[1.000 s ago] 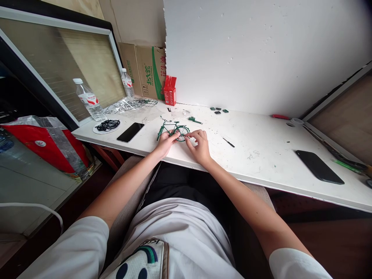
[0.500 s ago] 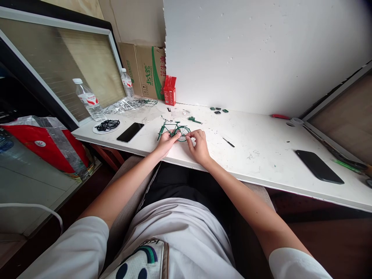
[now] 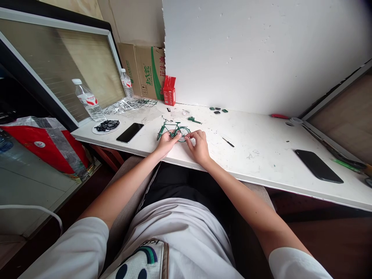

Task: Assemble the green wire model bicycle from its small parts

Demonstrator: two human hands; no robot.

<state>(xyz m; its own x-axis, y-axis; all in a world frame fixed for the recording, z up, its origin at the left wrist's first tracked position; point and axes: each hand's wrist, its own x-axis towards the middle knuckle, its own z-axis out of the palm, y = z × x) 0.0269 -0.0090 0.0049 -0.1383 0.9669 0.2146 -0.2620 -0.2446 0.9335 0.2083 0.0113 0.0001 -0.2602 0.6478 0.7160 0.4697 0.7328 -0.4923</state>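
Plainly, green bicycle [image 3: 175, 128], lower middle in left grip [image 3: 166, 144]

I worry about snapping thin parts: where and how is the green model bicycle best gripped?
Probably the top tube, pinched from above: the bicycle is upright with that bar exposed, while the left hand and right hand are lower down.

"Changed entries only, please: what do I log?"
"Item one: green model bicycle [image 3: 175, 129], edged slightly rightward since a second ago."
"Item two?"
"Right hand [image 3: 199, 144], fingertips now a touch further right, along with the rear wheel [image 3: 183, 133]; finer finger changes too small for me to tell."
"Item three?"
"My head view: background drifted slightly left."
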